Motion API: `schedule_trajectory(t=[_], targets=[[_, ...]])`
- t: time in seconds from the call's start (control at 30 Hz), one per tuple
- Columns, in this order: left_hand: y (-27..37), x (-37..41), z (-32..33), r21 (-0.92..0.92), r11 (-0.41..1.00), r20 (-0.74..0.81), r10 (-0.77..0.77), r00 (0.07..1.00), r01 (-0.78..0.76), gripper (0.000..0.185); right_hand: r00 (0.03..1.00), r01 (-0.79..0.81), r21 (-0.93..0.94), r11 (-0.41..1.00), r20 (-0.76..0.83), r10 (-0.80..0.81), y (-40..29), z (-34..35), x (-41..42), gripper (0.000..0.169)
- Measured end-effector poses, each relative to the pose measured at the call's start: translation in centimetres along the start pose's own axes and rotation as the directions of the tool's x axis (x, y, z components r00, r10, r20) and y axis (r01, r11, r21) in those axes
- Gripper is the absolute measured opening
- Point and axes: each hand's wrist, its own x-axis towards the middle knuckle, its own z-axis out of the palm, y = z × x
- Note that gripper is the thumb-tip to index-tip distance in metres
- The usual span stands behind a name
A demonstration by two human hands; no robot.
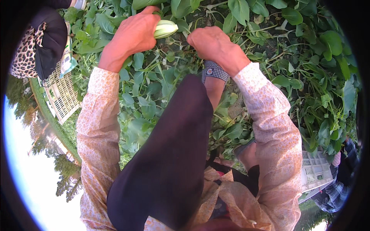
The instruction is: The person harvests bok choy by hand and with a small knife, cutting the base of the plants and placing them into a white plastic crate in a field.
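Observation:
My left hand point(133, 35) is closed around a head of bok choy. The pale, cut-looking base of the bok choy point(166, 29) points to the right, out past my thumb. Green leaves point(143, 3) show above that hand, though I cannot tell whether they belong to the same head. My right hand point(209, 41) is curled just right of the bok choy base, apart from it and low over leafy plants. Its fingers face away from me, so whatever may be inside them is hidden. Loose leaves and stems point(170, 55) lie on the soil between and below both hands.
My dark-trousered knee point(185, 115) rises between my forearms. A pale plastic crate point(62, 92) stands at left beside a person in dark clothing point(50, 43). Another white crate point(316, 170) is at lower right, near a person in plaid point(335, 193). Dense greens point(326, 115) cover the right side.

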Motion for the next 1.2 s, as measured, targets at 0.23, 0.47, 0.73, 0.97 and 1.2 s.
schedule_trajectory(t=[0.23, 0.47, 0.73, 0.97, 1.2], targets=[[-4.7, 0.7, 6.1, 0.307, 0.929, 0.191, -0.273, 0.943, 0.207, 0.022, 0.905, 0.130, 0.215, 0.968, -0.425, -0.027, -1.1, 0.5, -4.8, 0.023], [-3.0, -4.0, 8.7, 0.055, 0.946, -0.019, -0.318, 0.948, 0.319, 0.041, 0.865, -0.033, 0.642, 0.766, -0.366, 0.344, -2.2, 4.3, 6.3, 0.022], [-3.5, -4.4, 9.0, -0.041, 0.911, 0.040, -0.409, 0.912, 0.410, 0.047, 0.877, -0.250, 0.564, 0.787, -0.212, 0.431, -2.9, 6.2, 8.7, 0.025], [-6.3, -6.2, 9.5, -0.188, 0.825, 0.168, -0.507, 0.845, 0.533, 0.061, 0.935, -0.218, 0.511, 0.831, -0.134, 0.327, -4.3, 5.0, 3.4, 0.029], [0.5, -9.7, 3.0, -0.239, 0.963, -0.438, -0.219, 0.872, 0.122, 0.061, 0.588, 0.116, 0.892, 0.436, -0.416, 0.694, -3.7, 2.9, -8.9, 0.032]])
